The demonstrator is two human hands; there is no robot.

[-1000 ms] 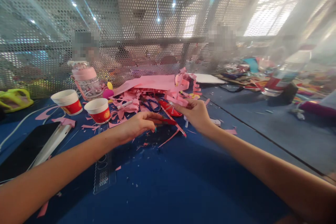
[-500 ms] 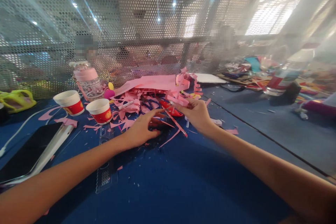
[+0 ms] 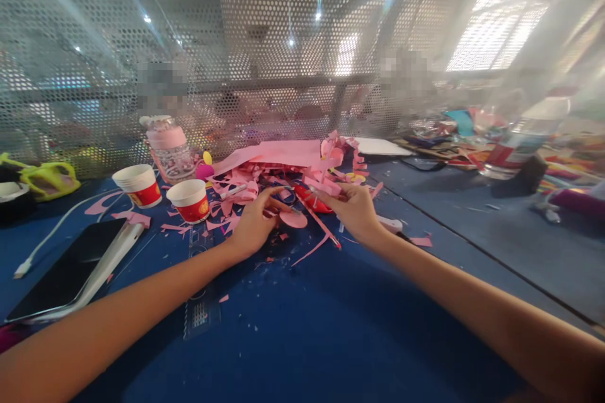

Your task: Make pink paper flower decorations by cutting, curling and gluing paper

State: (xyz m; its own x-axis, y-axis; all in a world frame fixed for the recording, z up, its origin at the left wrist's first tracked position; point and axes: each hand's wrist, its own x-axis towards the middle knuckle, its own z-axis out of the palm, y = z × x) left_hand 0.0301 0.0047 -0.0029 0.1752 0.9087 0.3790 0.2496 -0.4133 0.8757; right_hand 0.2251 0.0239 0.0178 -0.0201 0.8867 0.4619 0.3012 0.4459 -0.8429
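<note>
My left hand point(image 3: 255, 223) pinches a round pink paper disc point(image 3: 293, 220) by its edge, low over the blue table. Opposite it, my right hand point(image 3: 358, 209) has its thumb and fingers closed on a pink paper strip point(image 3: 327, 185); the exact grip is partly hidden. Between the hands lie red-handled scissors point(image 3: 314, 200), partly covered, and a pencil point(image 3: 326, 228). A thin pink paper sliver point(image 3: 309, 252) is beside the pencil. Behind them rises a heap of pink paper scraps point(image 3: 246, 182) under a larger pink sheet point(image 3: 278, 152).
Two stacks of red-and-white paper cups point(image 3: 188, 201) and a pink-lidded bottle point(image 3: 170, 148) stand left. A phone point(image 3: 69, 271), white cable point(image 3: 47, 242) and clear ruler point(image 3: 202, 312) lie nearer. A plastic bottle point(image 3: 515, 138) is right; a perforated metal screen point(image 3: 283, 63) borders the back.
The pink disc now shows flat in my left hand, whose fingers have closed together and turned. My right hand stays nearly in place. The whole view has shifted slightly.
</note>
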